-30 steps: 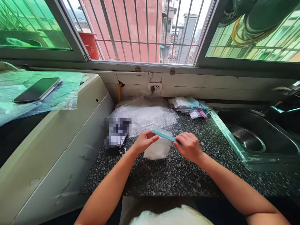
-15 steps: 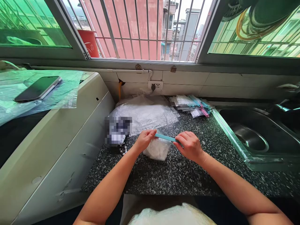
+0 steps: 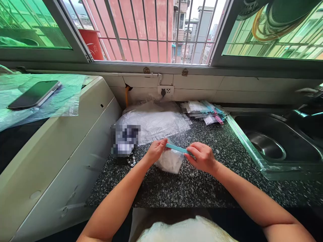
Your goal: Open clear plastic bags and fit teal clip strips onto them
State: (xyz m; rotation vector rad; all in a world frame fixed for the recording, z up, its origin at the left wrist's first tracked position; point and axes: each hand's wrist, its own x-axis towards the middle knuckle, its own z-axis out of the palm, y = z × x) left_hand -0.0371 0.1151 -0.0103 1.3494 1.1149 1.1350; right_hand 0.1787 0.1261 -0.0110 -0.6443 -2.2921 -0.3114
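A small clear plastic bag point(image 3: 170, 162) with whitish contents hangs just above or rests on the speckled counter; which, I cannot tell. Across its top runs a light-blue strip point(image 3: 176, 147), like a bag sealing clip. My left hand point(image 3: 156, 150) pinches the strip's left end between thumb and fingers. At the right end, my right hand point(image 3: 202, 156) is closed on the same strip, its fingers curled over the top with the thumb below. Part of the bag's upper left is hidden behind my left hand.
Behind lies a large clear plastic sheet point(image 3: 158, 117). A pile of small bags with blue and pink strips point(image 3: 205, 112) is at the back right, beside the steel sink point(image 3: 262, 141). A phone point(image 3: 35, 95) rests on plastic at left. A blurred-out object point(image 3: 125, 140) stands left of my hands.
The view has shifted slightly. Both hands keep their hold on the light-blue strip, with my right hand's fingers a little lower over its end.
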